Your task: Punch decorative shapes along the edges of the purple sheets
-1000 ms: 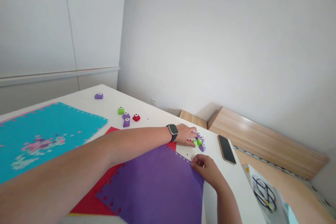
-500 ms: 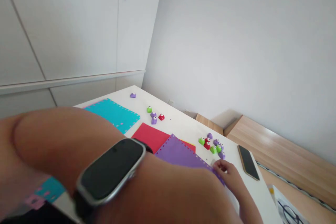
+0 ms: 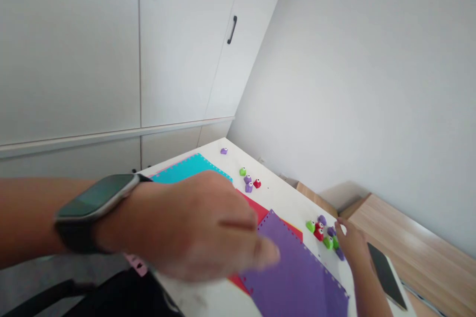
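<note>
My left hand [image 3: 211,228], with a smartwatch [image 3: 97,197] on its wrist, hangs over the table close to the camera. It is smeared by motion, and whether its fingers hold anything cannot be made out. Beneath and beside it lies a purple sheet [image 3: 297,272] with small holes along its edges, on top of a red sheet [image 3: 256,205]. My right hand [image 3: 351,240] reaches to a cluster of small purple, green and red pieces with eye-like tops [image 3: 319,233]. Its thumb and finger look apart at the cluster's right side, hiding some pieces.
A blue sheet [image 3: 182,171] with notched edges lies farther left. Several more eye-topped pieces [image 3: 248,187] stand near the table's far edge. A phone [image 3: 386,275] rests at the right edge. White cabinets [image 3: 174,59] and a wooden unit [image 3: 412,237] border the table.
My left forearm has drawn back left, bringing the hand into view. My right hand has moved from the purple sheet's edge to the cluster of pieces. The camera view has shifted.
</note>
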Motion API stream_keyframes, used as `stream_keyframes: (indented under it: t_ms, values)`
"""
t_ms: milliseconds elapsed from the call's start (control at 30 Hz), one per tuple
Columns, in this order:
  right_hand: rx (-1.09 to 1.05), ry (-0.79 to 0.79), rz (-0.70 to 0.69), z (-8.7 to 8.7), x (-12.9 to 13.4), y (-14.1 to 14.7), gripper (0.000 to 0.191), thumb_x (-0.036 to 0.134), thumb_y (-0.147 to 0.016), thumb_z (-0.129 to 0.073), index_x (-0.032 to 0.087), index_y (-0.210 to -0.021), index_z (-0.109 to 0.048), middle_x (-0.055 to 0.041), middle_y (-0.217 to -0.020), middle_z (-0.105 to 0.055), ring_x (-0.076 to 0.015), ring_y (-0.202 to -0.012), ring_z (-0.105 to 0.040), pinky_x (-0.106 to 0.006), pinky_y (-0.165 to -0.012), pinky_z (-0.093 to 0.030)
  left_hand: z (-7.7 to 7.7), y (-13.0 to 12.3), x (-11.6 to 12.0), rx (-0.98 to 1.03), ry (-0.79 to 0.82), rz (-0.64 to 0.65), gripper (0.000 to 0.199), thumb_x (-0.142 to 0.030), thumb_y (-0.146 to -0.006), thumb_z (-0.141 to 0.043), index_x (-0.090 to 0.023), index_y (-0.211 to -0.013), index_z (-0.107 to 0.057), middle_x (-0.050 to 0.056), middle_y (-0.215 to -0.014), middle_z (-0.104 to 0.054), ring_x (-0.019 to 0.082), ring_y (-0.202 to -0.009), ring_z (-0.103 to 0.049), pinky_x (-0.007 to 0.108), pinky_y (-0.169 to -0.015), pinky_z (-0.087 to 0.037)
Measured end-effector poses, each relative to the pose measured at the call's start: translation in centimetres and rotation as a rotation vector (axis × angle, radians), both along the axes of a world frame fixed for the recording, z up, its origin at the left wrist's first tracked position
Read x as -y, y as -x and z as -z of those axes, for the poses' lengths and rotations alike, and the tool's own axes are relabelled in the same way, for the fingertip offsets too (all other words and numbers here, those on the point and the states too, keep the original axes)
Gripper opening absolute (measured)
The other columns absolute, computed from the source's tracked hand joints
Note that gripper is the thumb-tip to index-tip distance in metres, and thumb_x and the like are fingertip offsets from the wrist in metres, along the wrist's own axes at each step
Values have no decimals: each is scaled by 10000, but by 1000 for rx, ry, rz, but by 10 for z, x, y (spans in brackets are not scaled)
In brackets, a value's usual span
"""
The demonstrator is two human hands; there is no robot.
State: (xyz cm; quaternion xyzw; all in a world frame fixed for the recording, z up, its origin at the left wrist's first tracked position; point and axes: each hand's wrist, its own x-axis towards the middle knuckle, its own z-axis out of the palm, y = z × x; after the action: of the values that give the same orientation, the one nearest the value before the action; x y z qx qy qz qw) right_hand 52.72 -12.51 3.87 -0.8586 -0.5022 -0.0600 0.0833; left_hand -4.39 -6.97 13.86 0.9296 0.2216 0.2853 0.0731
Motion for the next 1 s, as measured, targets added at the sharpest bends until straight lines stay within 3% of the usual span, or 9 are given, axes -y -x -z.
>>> stream_keyframes:
  t_ms: [100,200,267,333,467,667,800,933,1000]
  values:
    - [2,106,-3,-8,-33,8,415,359,-989,-409,151,-1176,-716,-164,-1269,-720,-341,-1227,-628,-430,-1092,-376,-2,-26,-59,-76,-20,84,337,-446,-999,-459,-376,-1249,-674,46,-1072,-731,271,-1000,-678,403,-890,-529]
    - [-13,198,47,-12,-53,18,329,390,-1012,-500,159,-1111,-713,-159,-1196,-729,-303,-1137,-671,-444,-1010,-470,32,-43,-122,-79,-2,-47,305,-401,-988,-540,-290,-1232,-686,72,-1097,-724,269,-1048,-672,380,-946,-490]
    - [-23,247,85,-11,-62,24,312,415,-1003,-583,164,-1163,-675,-119,-1205,-701,-260,-1074,-679,-457,-955,-527,63,-51,-159,-107,27,-103,463,-462,-912,-664,-276,-1335,-631,102,-1173,-694,300,-1104,-646,385,-952,-483]
    - [-29,290,112,-7,-69,27,335,409,-987,-635,176,-1228,-637,-90,-1238,-667,-235,-1049,-674,-456,-914,-566,89,-62,-188,-148,46,-66,656,-507,-827,-756,-290,-1417,-566,132,-1320,-618,329,-1182,-599,390,-962,-476]
    - [-19,369,137,4,-82,23,322,371,-984,-651,176,-1239,-631,-88,-1240,-658,-236,-1044,-675,-443,-888,-585,113,-94,-229,-232,86,16,600,-418,-792,-800,-314,-1352,-613,139,-1445,-517,351,-1255,-541,400,-975,-454]
    - [24,365,75,7,-91,12,181,199,-991,-593,174,-1154,-668,-93,-1161,-690,-227,-1046,-682,-386,-886,-558,114,-122,-259,-309,160,38,279,-241,-791,-749,-280,-1066,-723,59,-1078,-673,248,-937,-656,298,-782,-468]
    - [47,314,22,9,-93,9,333,-5,-905,-516,199,-1078,-714,-142,-1144,-688,-244,-1083,-691,-335,-874,-509,113,-125,-258,-343,160,36,310,-275,-763,-788,-290,-1063,-710,51,-1030,-670,243,-857,-660,287,-706,-447]
    - [51,299,-7,17,-96,9,125,195,-961,-621,163,-1055,-696,-110,-1149,-687,-234,-1037,-677,-385,-899,-524,109,-128,-250,-409,151,97,563,-318,-741,-835,-353,-1269,-641,58,-1130,-661,263,-927,-669,275,-687,-426]
    - [45,296,-13,22,-96,11,163,304,-978,-636,154,-1019,-685,-78,-1122,-693,-220,-1012,-667,-407,-902,-533,107,-132,-245,-444,143,121,539,-346,-783,-813,-372,-1289,-629,56,-1135,-664,263,-938,-670,271,-677,-415]
